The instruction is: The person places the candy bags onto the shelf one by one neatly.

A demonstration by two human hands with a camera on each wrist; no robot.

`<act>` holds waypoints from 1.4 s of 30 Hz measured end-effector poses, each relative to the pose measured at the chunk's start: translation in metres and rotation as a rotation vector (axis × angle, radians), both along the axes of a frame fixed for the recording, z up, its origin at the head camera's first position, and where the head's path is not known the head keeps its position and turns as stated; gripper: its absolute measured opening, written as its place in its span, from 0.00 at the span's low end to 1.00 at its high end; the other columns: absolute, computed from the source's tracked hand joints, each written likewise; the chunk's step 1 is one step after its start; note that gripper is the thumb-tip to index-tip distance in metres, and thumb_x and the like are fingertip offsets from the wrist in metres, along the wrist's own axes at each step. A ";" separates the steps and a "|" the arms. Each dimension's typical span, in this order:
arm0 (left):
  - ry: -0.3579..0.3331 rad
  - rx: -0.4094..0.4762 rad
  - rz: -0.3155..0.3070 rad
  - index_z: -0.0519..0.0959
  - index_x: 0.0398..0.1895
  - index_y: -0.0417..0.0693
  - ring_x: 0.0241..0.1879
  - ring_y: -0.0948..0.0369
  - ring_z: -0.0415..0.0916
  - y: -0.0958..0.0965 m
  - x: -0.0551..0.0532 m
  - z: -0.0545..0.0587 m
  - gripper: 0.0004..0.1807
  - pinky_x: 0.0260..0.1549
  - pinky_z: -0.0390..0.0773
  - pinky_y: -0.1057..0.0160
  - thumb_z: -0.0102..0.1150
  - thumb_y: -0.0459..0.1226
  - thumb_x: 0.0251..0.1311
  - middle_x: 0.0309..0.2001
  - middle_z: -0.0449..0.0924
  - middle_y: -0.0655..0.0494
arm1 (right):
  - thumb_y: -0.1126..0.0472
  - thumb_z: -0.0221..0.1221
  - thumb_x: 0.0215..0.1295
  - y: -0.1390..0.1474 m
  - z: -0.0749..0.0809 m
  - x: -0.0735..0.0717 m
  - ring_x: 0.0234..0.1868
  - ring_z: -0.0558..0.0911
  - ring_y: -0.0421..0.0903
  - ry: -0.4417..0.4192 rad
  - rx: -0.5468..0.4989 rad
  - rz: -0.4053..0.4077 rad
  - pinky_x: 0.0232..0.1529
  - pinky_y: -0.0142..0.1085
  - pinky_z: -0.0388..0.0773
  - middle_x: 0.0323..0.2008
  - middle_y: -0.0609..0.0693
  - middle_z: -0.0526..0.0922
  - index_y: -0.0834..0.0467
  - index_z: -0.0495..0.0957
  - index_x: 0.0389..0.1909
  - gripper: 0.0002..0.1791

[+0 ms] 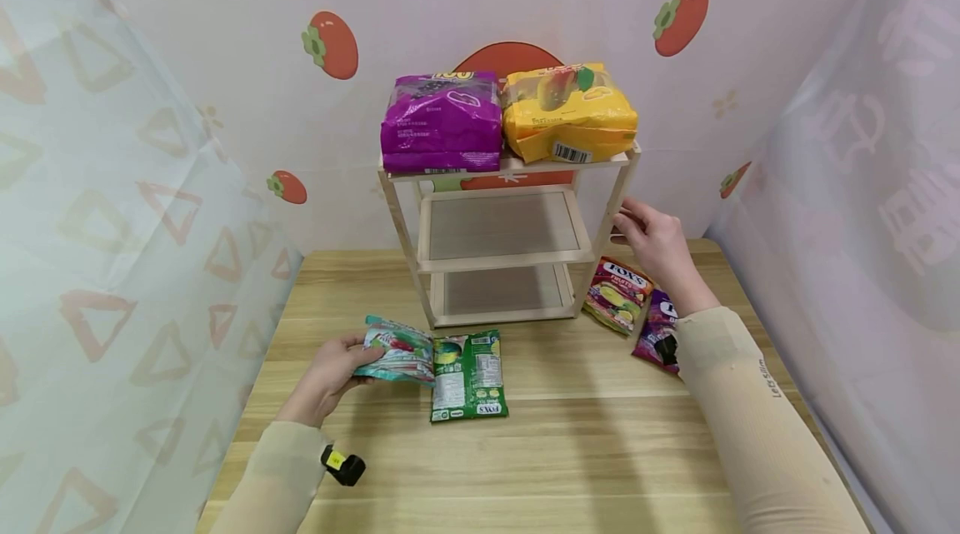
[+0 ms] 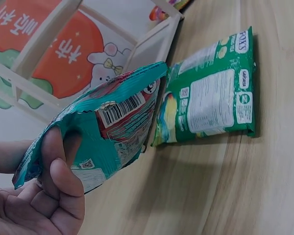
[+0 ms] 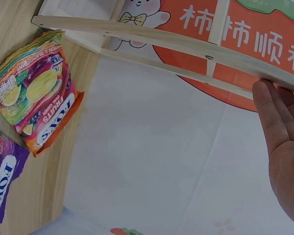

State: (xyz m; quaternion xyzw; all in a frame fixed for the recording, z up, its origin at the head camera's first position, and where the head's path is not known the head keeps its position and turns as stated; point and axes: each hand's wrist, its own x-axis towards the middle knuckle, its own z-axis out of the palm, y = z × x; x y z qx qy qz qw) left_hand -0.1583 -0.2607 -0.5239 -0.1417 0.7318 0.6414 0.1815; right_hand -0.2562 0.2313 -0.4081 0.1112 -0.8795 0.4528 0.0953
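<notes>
My left hand (image 1: 330,371) pinches a teal bag of candy (image 1: 397,351) by its edge, thumb on top and fingers curled underneath. In the left wrist view its barcode side shows. The bag overlaps a green Fox's candy bag (image 1: 480,376), which lies back side up on the table. On the other side, my right hand (image 1: 656,242) is at the right post of a wooden shelf rack (image 1: 506,263). Its fairly straight fingertips (image 3: 262,90) are right at the wood in the right wrist view. A purple bag (image 1: 442,122) and a yellow bag (image 1: 570,113) sit on the rack's top.
Right of the rack lie a red-orange Fox's fruits bag (image 1: 618,294) and a dark purple Fox's bag (image 1: 660,330), the latter partly behind the right forearm. The wooden table (image 1: 525,467) meets patterned cloth walls (image 1: 225,34) at the back and sides.
</notes>
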 end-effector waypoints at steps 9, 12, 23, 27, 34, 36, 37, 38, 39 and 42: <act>0.044 0.010 -0.022 0.65 0.71 0.28 0.33 0.60 0.83 0.011 0.002 0.015 0.31 0.33 0.86 0.63 0.62 0.35 0.71 0.40 0.86 0.48 | 0.58 0.49 0.81 0.000 0.001 0.000 0.55 0.84 0.64 -0.008 -0.006 0.003 0.53 0.49 0.83 0.58 0.68 0.81 0.66 0.70 0.70 0.24; 0.046 0.025 -0.026 0.65 0.71 0.28 0.34 0.60 0.84 0.016 0.002 0.020 0.32 0.34 0.86 0.62 0.62 0.35 0.70 0.41 0.87 0.46 | 0.57 0.49 0.81 0.000 0.001 0.000 0.55 0.84 0.64 -0.015 -0.008 0.002 0.52 0.46 0.83 0.59 0.68 0.80 0.66 0.69 0.71 0.25; 0.050 0.056 -0.044 0.62 0.73 0.29 0.36 0.60 0.86 0.028 0.006 0.034 0.34 0.34 0.86 0.64 0.62 0.36 0.70 0.43 0.88 0.45 | 0.57 0.49 0.81 -0.001 0.002 0.001 0.57 0.83 0.65 -0.025 -0.013 0.002 0.53 0.43 0.82 0.60 0.68 0.80 0.65 0.69 0.72 0.25; 0.050 0.081 -0.041 0.63 0.72 0.29 0.37 0.59 0.87 0.033 0.007 0.039 0.33 0.34 0.86 0.64 0.63 0.35 0.70 0.46 0.88 0.43 | 0.56 0.49 0.81 -0.001 0.002 0.001 0.57 0.83 0.64 -0.029 -0.011 0.000 0.54 0.47 0.82 0.59 0.68 0.80 0.65 0.69 0.72 0.25; 0.081 0.119 -0.092 0.63 0.72 0.29 0.40 0.59 0.87 0.040 0.010 0.048 0.32 0.39 0.86 0.65 0.62 0.34 0.71 0.48 0.87 0.42 | 0.57 0.49 0.81 -0.001 0.002 0.002 0.56 0.82 0.66 -0.021 -0.022 0.005 0.54 0.53 0.82 0.58 0.69 0.80 0.66 0.70 0.70 0.24; 0.092 0.132 -0.103 0.64 0.72 0.30 0.40 0.59 0.88 0.042 0.010 0.050 0.32 0.40 0.86 0.65 0.62 0.34 0.70 0.48 0.88 0.43 | 0.57 0.49 0.81 -0.001 0.002 0.001 0.56 0.83 0.66 -0.018 -0.023 0.005 0.54 0.53 0.82 0.58 0.69 0.80 0.66 0.70 0.70 0.24; 0.097 0.138 -0.110 0.64 0.71 0.30 0.40 0.59 0.88 0.043 0.010 0.052 0.31 0.40 0.86 0.65 0.62 0.34 0.70 0.48 0.88 0.43 | 0.57 0.49 0.81 -0.001 0.001 0.001 0.56 0.83 0.66 -0.017 -0.022 0.005 0.54 0.53 0.82 0.58 0.69 0.81 0.66 0.70 0.70 0.24; 0.101 0.144 -0.116 0.64 0.71 0.30 0.40 0.59 0.88 0.045 0.010 0.053 0.31 0.41 0.86 0.65 0.62 0.34 0.70 0.48 0.88 0.43 | 0.57 0.49 0.81 -0.001 0.001 0.001 0.56 0.83 0.65 -0.016 -0.022 0.005 0.54 0.53 0.82 0.58 0.69 0.81 0.66 0.70 0.70 0.24; 0.105 0.149 -0.120 0.64 0.71 0.30 0.40 0.59 0.88 0.046 0.010 0.054 0.31 0.41 0.86 0.65 0.63 0.34 0.70 0.48 0.88 0.43 | 0.57 0.49 0.81 -0.001 0.001 0.001 0.55 0.83 0.65 -0.015 -0.021 0.004 0.54 0.52 0.82 0.58 0.68 0.81 0.66 0.70 0.70 0.24; 0.114 0.163 -0.135 0.64 0.71 0.30 0.41 0.59 0.88 0.049 0.010 0.058 0.31 0.42 0.86 0.65 0.63 0.34 0.70 0.49 0.88 0.44 | 0.57 0.49 0.81 -0.001 0.000 0.001 0.55 0.84 0.64 -0.008 -0.015 0.003 0.53 0.52 0.82 0.58 0.68 0.81 0.66 0.70 0.70 0.24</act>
